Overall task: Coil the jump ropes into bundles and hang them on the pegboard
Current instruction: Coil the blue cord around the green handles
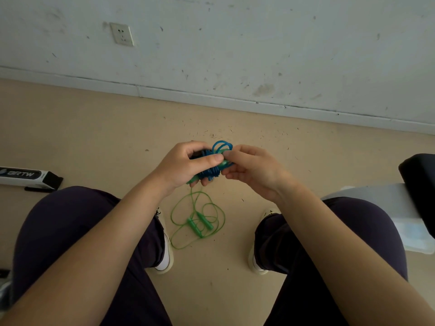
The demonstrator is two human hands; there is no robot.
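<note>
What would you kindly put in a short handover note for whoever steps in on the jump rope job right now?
Left hand: grips the coiled blue plastic jump rope bundle, thumb across it.
Right hand: its grip pinches the bundle's right side.
Loose green plastic jump rope: lies uncoiled on the beige floor between the feet, both handles together.
Done: blue rope mostly coiled.
Left: secure the blue bundle, coil the green rope, hang both. No pegboard is in view.
</note>
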